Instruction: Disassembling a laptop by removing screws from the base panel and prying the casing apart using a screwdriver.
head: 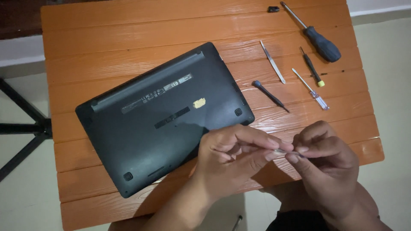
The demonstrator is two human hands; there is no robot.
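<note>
An orange slatted table (107, 38) is set on a pale floor (25, 201), with black legs (21, 128) seen at left.

The slatted wooden bench (107, 25) is orange, with grain streaks; the matte plastic laptop underside (165, 117) is black, bearing one yellow patch; the far-right large screwdriver (322, 43) has a dark blue-black handle; the small one (312, 68) is yellow-tipped.

Bare left hand (233, 156) and right hand (327, 156), forearms uncovered; perhaps dark clothing below.
</note>
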